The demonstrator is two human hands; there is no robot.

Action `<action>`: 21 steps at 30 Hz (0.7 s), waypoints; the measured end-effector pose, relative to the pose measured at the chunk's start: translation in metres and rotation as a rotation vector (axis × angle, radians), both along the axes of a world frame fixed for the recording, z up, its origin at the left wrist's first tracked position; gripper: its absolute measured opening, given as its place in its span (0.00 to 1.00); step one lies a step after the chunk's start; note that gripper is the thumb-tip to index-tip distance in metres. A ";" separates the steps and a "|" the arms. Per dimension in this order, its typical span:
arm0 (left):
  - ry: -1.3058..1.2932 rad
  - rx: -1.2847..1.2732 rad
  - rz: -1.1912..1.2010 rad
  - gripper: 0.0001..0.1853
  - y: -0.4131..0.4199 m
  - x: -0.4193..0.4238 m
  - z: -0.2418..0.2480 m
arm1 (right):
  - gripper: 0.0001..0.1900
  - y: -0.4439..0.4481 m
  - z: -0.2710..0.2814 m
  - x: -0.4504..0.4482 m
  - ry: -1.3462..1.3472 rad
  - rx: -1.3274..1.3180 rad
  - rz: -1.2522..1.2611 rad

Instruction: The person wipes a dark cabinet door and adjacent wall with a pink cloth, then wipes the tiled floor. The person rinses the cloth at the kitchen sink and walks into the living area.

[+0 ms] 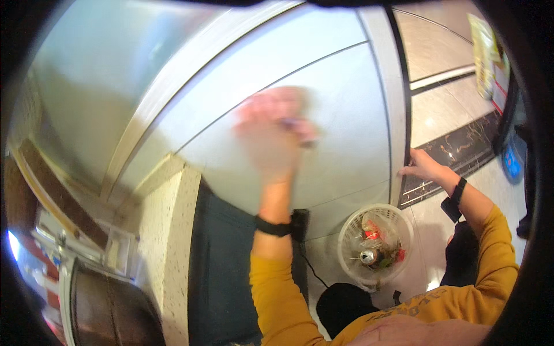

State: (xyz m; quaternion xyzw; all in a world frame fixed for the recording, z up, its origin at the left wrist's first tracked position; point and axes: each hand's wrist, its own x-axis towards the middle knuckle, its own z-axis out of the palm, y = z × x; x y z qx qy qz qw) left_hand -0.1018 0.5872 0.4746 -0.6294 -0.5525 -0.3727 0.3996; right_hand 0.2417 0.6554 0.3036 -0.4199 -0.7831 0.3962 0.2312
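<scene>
My left hand (272, 125) is blurred by motion in front of the pale tiled wall (342, 104). Its fingers are bent over something dim beneath them, perhaps a cloth, too blurred to name. Over at the right, my right hand (422, 165) rests at the dark edge of the light door frame (391, 104), thumb on the frame's face and the other fingers partly hidden behind the edge. Both wrists wear black straps with a small box.
A white plastic waste basket (346, 255) with a drink can (368, 257) and wrappers stands on the tiled floor. Left are a speckled countertop (173, 225), a dark cabinet (225, 259) and a sink (112, 302). A dark marble threshold (454, 151) lies beyond the frame.
</scene>
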 end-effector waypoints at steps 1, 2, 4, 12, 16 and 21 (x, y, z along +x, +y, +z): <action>-0.236 0.043 -0.159 0.29 -0.002 -0.018 0.016 | 0.33 0.000 -0.001 -0.001 -0.003 0.017 -0.010; -0.452 0.086 -0.237 0.31 -0.002 -0.030 0.029 | 0.33 -0.001 -0.002 0.000 0.001 0.046 -0.004; -0.125 0.375 0.162 0.36 0.006 -0.031 0.040 | 0.32 -0.002 -0.004 0.001 -0.059 0.055 -0.025; 0.079 0.259 -0.063 0.37 0.050 0.107 0.051 | 0.29 0.005 -0.007 0.002 -0.131 0.095 -0.020; 0.180 0.216 -0.030 0.27 0.062 0.141 0.024 | 0.28 0.001 -0.023 0.012 -0.007 0.028 -0.061; 0.453 0.001 -0.140 0.25 0.017 0.091 -0.035 | 0.45 -0.037 -0.093 0.046 0.050 -0.042 -0.112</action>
